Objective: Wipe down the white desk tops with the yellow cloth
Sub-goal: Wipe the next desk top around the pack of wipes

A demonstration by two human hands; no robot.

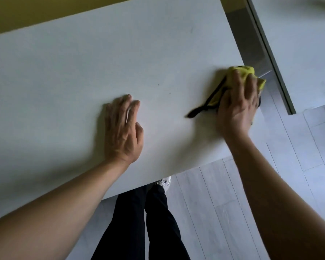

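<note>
Here, viewed from above, left to right:
Yellow wall (45, 12): a band beyond the far edge of the desk, upper left
White desk top (83, 76): fills most of the view; bare apart from the two hands and the cloth, with a few small dark specks near its middle
Left hand (123, 128): laid flat, palm down, fingers extended and close together; it grips nothing and appears to brace the person against the desk
Legs and shoe: dark trousers (139, 222) and the toe of a white shoe (166, 182) show under the near edge of the desk, on a pale plank floor (233, 203)
Yellow cloth (242, 74): bunched, with a black edging whose tail (197, 110) trails left; it lies at the right end of the desk, close to the near right corner
Right hand (238, 104): spread over the cloth, palm pressing it onto the surface, fingers curled loosely over the bundle
Gap and second desk (298, 44): a grey metal strip (251, 40) separates the first desk from another white top at upper right
Progress: judged as mid-task; the cloth is working the right end of this desk, and no wet sheen or streaks show which parts are already wiped; the second desk is probably not yet done, though this cannot be confirmed
Writing: no brand, label or legible text is visible on anything
</note>
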